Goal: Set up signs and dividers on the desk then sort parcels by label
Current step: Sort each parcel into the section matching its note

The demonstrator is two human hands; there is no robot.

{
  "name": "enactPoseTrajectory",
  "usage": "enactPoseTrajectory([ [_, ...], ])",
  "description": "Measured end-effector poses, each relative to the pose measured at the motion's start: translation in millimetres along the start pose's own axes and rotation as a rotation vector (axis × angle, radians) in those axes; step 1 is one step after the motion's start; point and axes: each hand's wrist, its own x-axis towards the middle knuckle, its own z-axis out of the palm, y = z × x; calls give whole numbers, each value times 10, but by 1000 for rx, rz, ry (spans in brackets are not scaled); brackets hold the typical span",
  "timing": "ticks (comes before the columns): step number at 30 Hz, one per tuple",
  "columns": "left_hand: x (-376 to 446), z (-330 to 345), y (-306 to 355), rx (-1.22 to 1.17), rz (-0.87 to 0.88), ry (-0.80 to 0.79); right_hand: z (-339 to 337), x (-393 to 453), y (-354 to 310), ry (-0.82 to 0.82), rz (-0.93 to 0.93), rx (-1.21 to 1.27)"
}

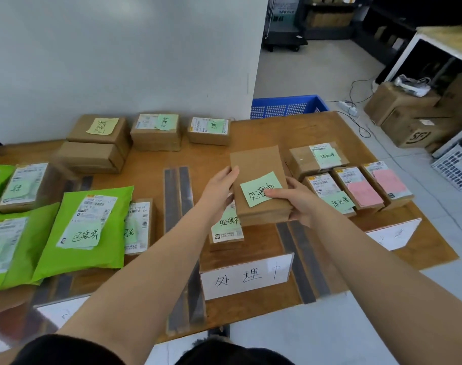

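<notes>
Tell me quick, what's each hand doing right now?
Left hand: grips the left edge of the brown parcel.
Right hand: grips the same parcel's right side, thumb on its green note.

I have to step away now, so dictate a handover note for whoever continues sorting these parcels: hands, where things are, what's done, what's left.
Left hand and right hand: both grip the brown parcel with the green 处理中 note, held above the middle lane.
Placed: middle sign, strip dividers, another sign at the right.
Sorted: green mailers left, one 处理中 parcel in the middle, four boxes right.
Left: set this parcel down, then sort the back-row boxes by the wall.
</notes>
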Motion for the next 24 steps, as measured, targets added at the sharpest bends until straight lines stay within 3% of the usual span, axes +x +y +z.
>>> enactPoseTrajectory([
  [4, 108, 25, -218, 98, -49, -45, -55, 163, 96, 22, 66, -24],
  [12, 128, 107, -427, 244, -56, 46, -108, 414, 389, -57, 147, 28],
  [24, 102, 189, -628, 595, 18, 372, -3, 661, 613, -138, 101, -75],
])
